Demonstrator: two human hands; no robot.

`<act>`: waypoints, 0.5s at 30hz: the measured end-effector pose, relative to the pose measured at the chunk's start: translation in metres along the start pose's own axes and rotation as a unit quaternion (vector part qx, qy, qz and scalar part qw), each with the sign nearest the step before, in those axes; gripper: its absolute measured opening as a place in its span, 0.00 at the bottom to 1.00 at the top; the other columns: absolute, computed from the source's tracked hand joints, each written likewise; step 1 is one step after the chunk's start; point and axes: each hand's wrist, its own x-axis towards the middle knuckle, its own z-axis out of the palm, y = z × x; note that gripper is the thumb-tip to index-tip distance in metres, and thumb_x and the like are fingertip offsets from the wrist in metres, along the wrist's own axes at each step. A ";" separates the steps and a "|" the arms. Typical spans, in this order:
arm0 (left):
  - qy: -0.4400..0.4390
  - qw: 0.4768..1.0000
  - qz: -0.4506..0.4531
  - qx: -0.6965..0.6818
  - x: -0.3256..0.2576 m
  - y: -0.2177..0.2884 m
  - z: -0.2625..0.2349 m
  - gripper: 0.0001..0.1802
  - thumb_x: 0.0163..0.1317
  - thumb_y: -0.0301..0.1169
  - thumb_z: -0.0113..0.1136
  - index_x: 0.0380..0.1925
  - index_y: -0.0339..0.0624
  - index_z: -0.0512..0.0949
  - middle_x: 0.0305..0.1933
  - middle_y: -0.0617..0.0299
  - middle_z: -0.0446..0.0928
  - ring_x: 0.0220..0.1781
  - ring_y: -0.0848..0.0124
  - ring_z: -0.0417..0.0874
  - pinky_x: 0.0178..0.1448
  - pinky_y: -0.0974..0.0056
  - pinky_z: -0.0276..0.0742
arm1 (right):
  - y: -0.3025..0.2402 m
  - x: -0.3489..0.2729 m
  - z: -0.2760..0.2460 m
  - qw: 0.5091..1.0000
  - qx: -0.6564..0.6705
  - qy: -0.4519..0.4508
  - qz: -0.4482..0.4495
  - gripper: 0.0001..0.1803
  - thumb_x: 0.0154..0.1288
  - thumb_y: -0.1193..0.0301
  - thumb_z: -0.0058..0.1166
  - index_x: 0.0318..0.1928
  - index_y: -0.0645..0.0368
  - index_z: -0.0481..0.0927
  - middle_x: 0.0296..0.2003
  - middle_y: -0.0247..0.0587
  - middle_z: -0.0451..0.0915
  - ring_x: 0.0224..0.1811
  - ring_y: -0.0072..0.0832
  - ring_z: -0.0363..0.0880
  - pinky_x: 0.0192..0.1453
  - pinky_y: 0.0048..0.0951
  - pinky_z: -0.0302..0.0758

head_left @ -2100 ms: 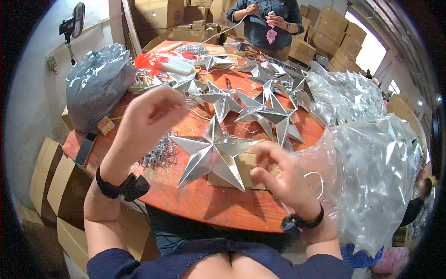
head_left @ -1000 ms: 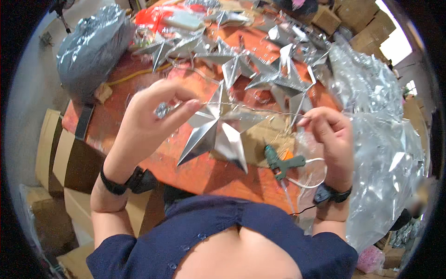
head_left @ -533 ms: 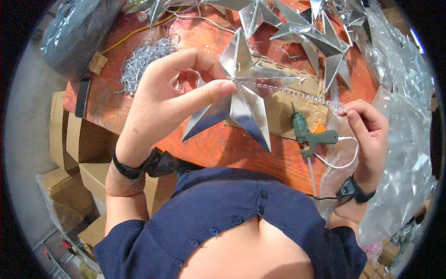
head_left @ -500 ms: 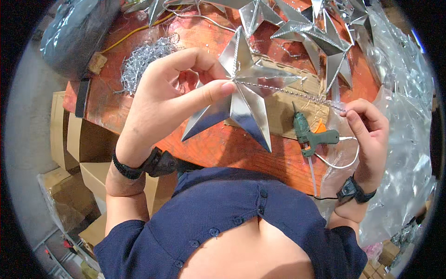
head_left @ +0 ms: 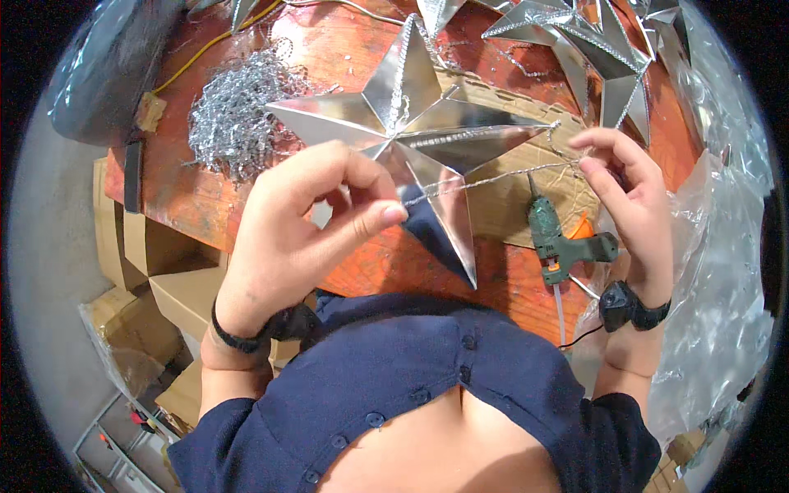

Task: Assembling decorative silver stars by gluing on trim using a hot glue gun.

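Note:
A shiny silver star [head_left: 427,131] lies in front of me, partly on a flat piece of cardboard [head_left: 538,193]. Silver braided trim runs along its upper point. Across its lower right part stretches a thin silver cord [head_left: 493,178], held taut between my hands. My left hand [head_left: 316,214] pinches one end between thumb and forefinger, over the star's lower left point. At the right, my right hand [head_left: 620,177] pinches the other end near the star's right tip. A green hot glue gun [head_left: 555,234] with an orange trigger lies just below that hand.
A tangled heap of silver trim [head_left: 238,111] sits on the red wooden table [head_left: 185,201] to the left. More silver stars [head_left: 604,57] stand at the far right. Clear plastic sheeting [head_left: 715,246] covers the right side. Cardboard boxes [head_left: 185,287] are stacked at the lower left.
My left hand has moved off the star's centre, down toward its lower left, and the cord has come down with it. The right hand has shifted slightly up and left.

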 end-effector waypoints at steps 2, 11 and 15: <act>-0.006 0.998 -0.023 0.052 -0.003 0.004 0.004 0.05 0.56 0.24 0.67 0.29 0.40 0.78 0.32 0.67 0.77 0.34 0.78 0.76 0.36 0.73 0.70 | 0.001 0.006 -0.001 0.999 0.004 -0.037 0.026 0.13 0.66 0.74 0.53 0.50 0.62 0.79 0.30 0.24 0.71 0.31 0.10 0.66 0.36 0.15 0.64; 0.013 0.991 -0.031 0.128 0.000 0.002 0.009 0.06 0.54 0.21 0.66 0.31 0.39 0.78 0.30 0.65 0.79 0.32 0.77 0.77 0.35 0.72 0.72 | 0.015 0.025 0.004 0.997 0.027 -0.074 0.014 0.20 0.64 0.75 0.51 0.56 0.61 0.76 0.27 0.22 0.68 0.29 0.09 0.64 0.34 0.14 0.62; -0.001 0.988 -0.003 0.152 0.000 -0.004 -0.002 0.07 0.55 0.22 0.66 0.32 0.39 0.78 0.32 0.64 0.80 0.29 0.77 0.78 0.31 0.72 0.72 | 0.004 0.015 0.002 0.993 0.037 -0.100 0.041 0.20 0.63 0.76 0.51 0.56 0.61 0.75 0.27 0.22 0.69 0.29 0.09 0.64 0.34 0.14 0.62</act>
